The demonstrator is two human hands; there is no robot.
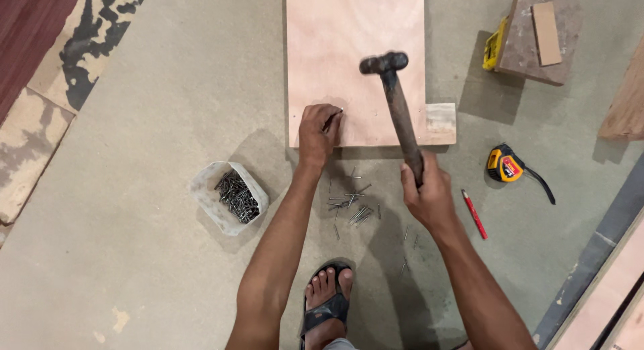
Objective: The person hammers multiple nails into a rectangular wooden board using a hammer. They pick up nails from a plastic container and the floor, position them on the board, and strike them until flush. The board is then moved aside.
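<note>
Head view, left hand pinching nail on plywood, right hand gripping hammer

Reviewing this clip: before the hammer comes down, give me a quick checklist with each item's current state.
1. Right hand grips the hammer handle: ok.
2. Hammer head raised over the plywood board: ok.
3. Left hand steadies a nail near the board's front edge: ok.
4. Nail upright: cannot tell, too small.
5. Fingers clear of the strike point: not ok, they pinch the nail.
6. Spare loose nails and nail tub within reach: ok.
</note>
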